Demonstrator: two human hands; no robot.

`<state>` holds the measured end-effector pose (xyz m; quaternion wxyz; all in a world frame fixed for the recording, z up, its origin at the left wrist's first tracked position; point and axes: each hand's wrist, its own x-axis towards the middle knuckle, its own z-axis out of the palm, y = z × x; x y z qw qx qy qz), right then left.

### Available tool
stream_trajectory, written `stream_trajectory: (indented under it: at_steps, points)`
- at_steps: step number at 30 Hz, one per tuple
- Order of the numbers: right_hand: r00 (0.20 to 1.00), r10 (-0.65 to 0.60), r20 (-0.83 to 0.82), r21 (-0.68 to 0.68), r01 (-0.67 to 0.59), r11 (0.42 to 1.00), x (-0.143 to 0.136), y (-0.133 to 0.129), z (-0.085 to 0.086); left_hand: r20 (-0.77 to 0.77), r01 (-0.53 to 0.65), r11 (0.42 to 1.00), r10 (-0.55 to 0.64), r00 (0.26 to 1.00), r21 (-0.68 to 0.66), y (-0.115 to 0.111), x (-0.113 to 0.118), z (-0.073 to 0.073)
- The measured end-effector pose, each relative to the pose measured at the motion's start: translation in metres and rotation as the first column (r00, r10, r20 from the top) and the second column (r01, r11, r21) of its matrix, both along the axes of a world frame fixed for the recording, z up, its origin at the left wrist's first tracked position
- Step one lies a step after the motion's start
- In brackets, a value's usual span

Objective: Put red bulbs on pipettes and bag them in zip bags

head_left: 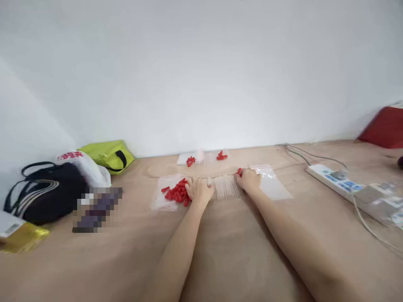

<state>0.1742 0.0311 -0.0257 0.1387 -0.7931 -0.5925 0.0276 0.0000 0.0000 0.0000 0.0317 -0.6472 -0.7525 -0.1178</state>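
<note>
A pile of small red pieces [178, 193] lies on a clear plastic bag [159, 203] left of centre. My left hand [200, 191] is between this pile and a row of thin pale sticks [226, 187]; its fingers are bent, and what they hold, if anything, cannot be made out. At the right end of the row is my right hand [250, 180], its fingers closed on a red piece [239, 171]. Beside it lies a flat clear bag [275, 186]. Farther back, two small groups of red pieces [190, 161] [221, 156] rest on clear bags.
On the left are a black bag [63, 191], a white plastic bag [91, 172], a yellow-green bag [105, 153] and a blurred dark item [99, 212]. A power strip [333, 180] with cables is at the right, below a red cushion-like thing [385, 128]. A white wall stands behind.
</note>
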Motion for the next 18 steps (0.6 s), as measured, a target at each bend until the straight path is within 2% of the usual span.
stream_trajectory:
  at_steps: [6,11,15,18]
  points:
    - [0.998,-0.016,0.055,0.017,0.015,1.0,-0.005,0.0,-0.002,0.052,-0.013,1.0,0.013,0.999,0.002,0.001,0.005,0.001]
    - [0.998,0.0,0.056,0.132,-0.008,0.991,-0.006,-0.002,-0.008,0.099,0.021,0.999,-0.025,0.995,0.039,0.003,0.001,0.001]
    - [0.999,0.023,-0.047,0.348,-0.005,0.937,-0.005,-0.002,-0.008,0.158,0.145,0.98,-0.166,0.973,0.133,0.0,-0.012,0.003]
    - [0.96,0.194,-0.204,0.525,-0.06,0.849,-0.007,-0.007,-0.008,0.198,0.295,0.931,-0.337,0.921,0.213,-0.008,-0.025,0.002]
